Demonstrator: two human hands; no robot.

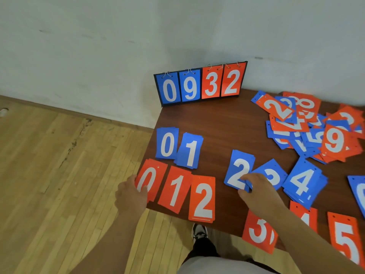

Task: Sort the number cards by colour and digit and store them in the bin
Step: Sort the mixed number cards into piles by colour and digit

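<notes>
Sorted piles of number cards lie on the brown table [217,125]. Blue 0 [167,143] and blue 1 [189,151] sit at the left, with red 0 [151,177], red 1 [174,189] and red 2 [202,198] below them. My left hand [131,195] grips the left edge of the red 0 pile, thumb on top. My right hand [258,191] pinches the lower right corner of the blue 2 pile [239,170], partly covering blue 3 [273,175]. Blue 4 [303,180], red 3 [259,233], red 4 [305,214] and red 5 [345,237] lie to the right.
A jumbled heap of unsorted red and blue cards [312,127] fills the table's far right. A flip scoreboard [200,84] reading 0 9 3 2 stands at the back edge against the wall. Wooden floor lies left of the table; my shoe [199,232] shows below. No bin is visible.
</notes>
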